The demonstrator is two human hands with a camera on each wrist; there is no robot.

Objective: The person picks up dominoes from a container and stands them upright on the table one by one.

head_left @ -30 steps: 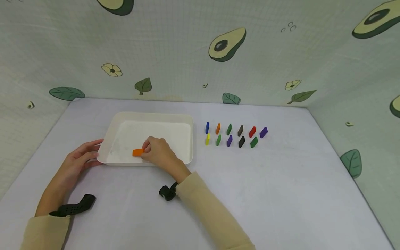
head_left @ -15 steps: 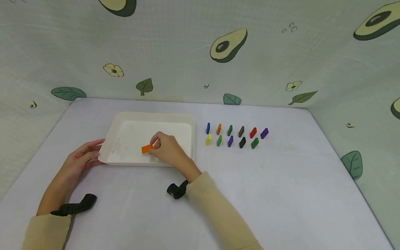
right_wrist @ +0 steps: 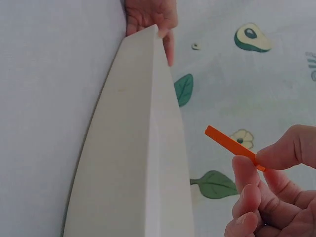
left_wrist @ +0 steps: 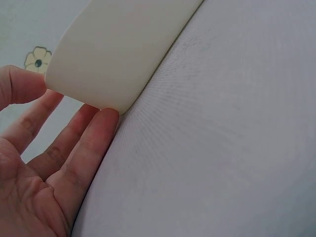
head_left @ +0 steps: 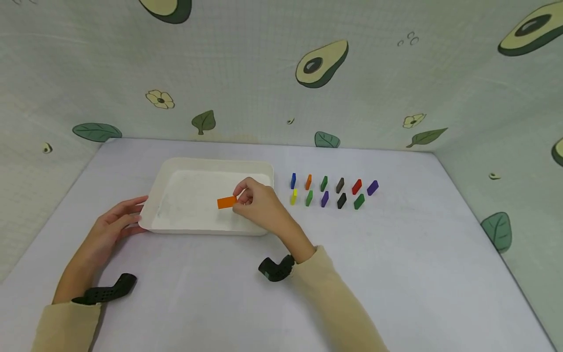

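My right hand (head_left: 259, 203) pinches one end of a flat orange domino (head_left: 226, 202) between thumb and fingertips, over the right half of a white tray (head_left: 211, 231). In the right wrist view the domino (right_wrist: 229, 142) juts out from the fingers, tilted and raised beside the tray's long wall (right_wrist: 118, 133). At the tray's left end, my left hand (head_left: 115, 221) rests its extended fingers on the short side. Up close in the left wrist view, fingertips of the left hand (left_wrist: 54, 153) touch the lower corner of the tray (left_wrist: 118, 49).
Right of the tray, several thin dominoes stand upright in two rows, among them a blue one (head_left: 293, 181), a yellow one (head_left: 293, 196), a red one (head_left: 357, 187) and a purple one (head_left: 372, 187). A white cloth (head_left: 396, 274) covers the table; a printed curtain (head_left: 246, 68) hangs behind.
My right hand has lifted the orange domino from the tray's front middle and carried it right and slightly back. The left hand stays at the tray's left end.
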